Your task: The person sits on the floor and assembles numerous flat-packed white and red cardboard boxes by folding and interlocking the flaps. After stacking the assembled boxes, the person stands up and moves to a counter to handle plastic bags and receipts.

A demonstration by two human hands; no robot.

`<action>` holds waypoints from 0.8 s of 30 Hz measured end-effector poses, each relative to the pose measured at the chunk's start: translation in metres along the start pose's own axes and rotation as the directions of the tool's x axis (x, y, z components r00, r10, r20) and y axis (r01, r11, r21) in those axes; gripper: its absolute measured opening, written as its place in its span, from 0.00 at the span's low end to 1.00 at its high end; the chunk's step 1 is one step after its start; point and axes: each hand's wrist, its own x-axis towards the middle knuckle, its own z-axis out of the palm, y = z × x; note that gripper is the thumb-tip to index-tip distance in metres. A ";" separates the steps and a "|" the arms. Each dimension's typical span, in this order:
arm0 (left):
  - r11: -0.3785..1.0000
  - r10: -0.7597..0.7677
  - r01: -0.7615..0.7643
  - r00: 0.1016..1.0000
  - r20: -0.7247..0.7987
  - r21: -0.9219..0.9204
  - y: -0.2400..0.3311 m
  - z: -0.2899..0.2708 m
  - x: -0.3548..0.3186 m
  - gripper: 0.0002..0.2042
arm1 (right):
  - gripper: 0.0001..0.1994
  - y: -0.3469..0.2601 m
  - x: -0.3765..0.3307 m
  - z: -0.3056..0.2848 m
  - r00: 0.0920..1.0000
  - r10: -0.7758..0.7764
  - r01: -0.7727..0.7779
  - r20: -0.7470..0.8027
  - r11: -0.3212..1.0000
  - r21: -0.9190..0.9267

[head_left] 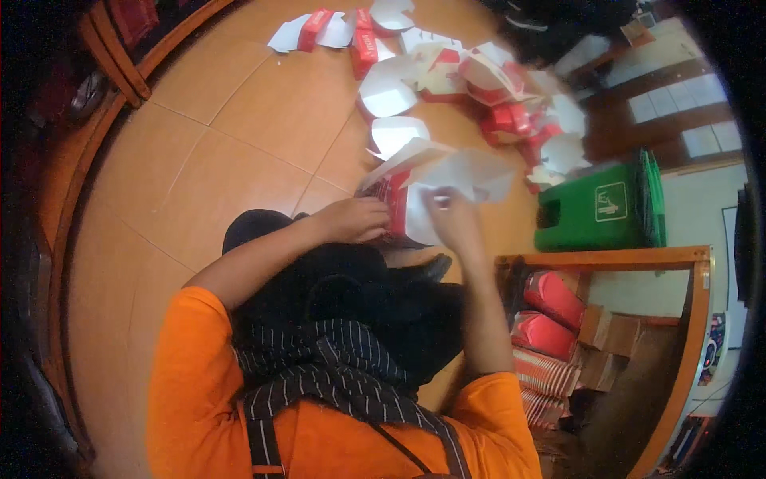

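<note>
In front of my lap, above the floor, is a red and white paper food box (pixel 399 203) with its white flaps (pixel 471 172) standing up and outward. My left hand (pixel 361 219) grips the box's red left side, fingers bent around it. Against the white panel on the right is my right hand (pixel 452 214), its fingers curled in at the panel and somewhat smeared by motion. The fingertips of that hand are partly hidden, and I cannot see into the box's bottom.
More red and white boxes (pixel 503 120) lie in a loose heap on the tiled floor (pixel 239 152) ahead. A green bin (pixel 590 209) stands to the right. Beside me, a wooden shelf (pixel 606 257) holds red packs (pixel 546 334) and stacked striped cartons (pixel 546 375).
</note>
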 end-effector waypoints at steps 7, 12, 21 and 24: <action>0.904 -0.018 0.034 0.999 -0.042 0.427 0.004 -0.008 0.021 0.11 | 0.15 -0.011 0.008 0.050 0.972 -0.233 0.226 -0.030 0.960 -0.164; 0.856 -0.136 0.160 0.987 -0.083 0.491 0.005 0.001 0.023 0.15 | 0.14 -0.007 0.011 0.059 0.979 -0.197 0.189 -0.046 0.972 -0.142; 0.953 -0.269 0.286 0.950 -0.161 0.098 -0.013 0.017 0.012 0.13 | 0.20 0.002 0.009 0.068 0.978 -0.209 0.200 -0.016 0.955 -0.221; 0.939 -0.328 0.339 0.935 -0.131 0.066 0.002 0.008 0.017 0.13 | 0.19 0.004 0.007 0.072 0.986 -0.158 0.167 0.058 0.962 -0.214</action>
